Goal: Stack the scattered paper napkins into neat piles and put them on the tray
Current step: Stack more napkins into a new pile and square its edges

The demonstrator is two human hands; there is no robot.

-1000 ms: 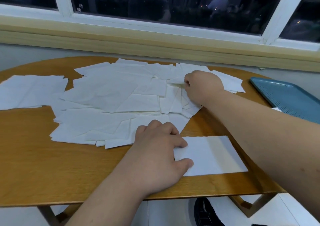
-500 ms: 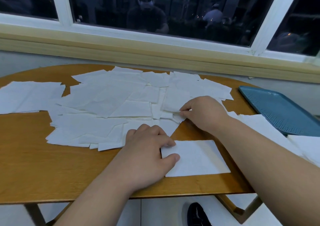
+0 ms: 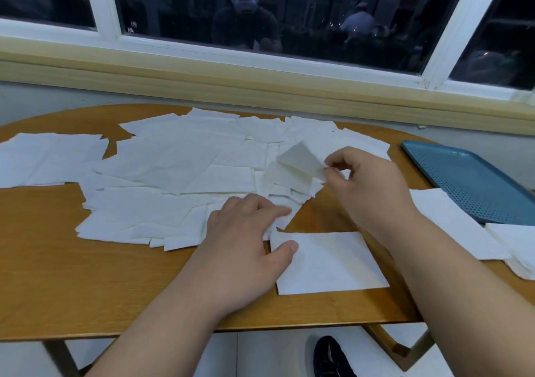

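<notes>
Several white paper napkins [image 3: 173, 174] lie scattered and overlapping across the wooden table [image 3: 58, 275]. My right hand [image 3: 367, 191] pinches one folded napkin [image 3: 301, 159] by its corner and holds it lifted above the scattered ones. My left hand [image 3: 246, 249] lies flat, fingers on the edge of the scatter and thumb on a squared napkin pile [image 3: 333, 264] near the front edge. The blue perforated tray [image 3: 469, 180] sits at the table's right end with nothing visible on it.
More napkins [image 3: 457, 223] lie between my right forearm and the tray, reaching the right frame edge. A separate patch of napkins [image 3: 43, 159] covers the far left. A window sill and wall run behind the table. A dark shoe [image 3: 330, 359] shows below the table.
My right hand drew one napkin out of the scatter toward me, then lifted it off the table by its corner. My left hand stayed on the front pile.
</notes>
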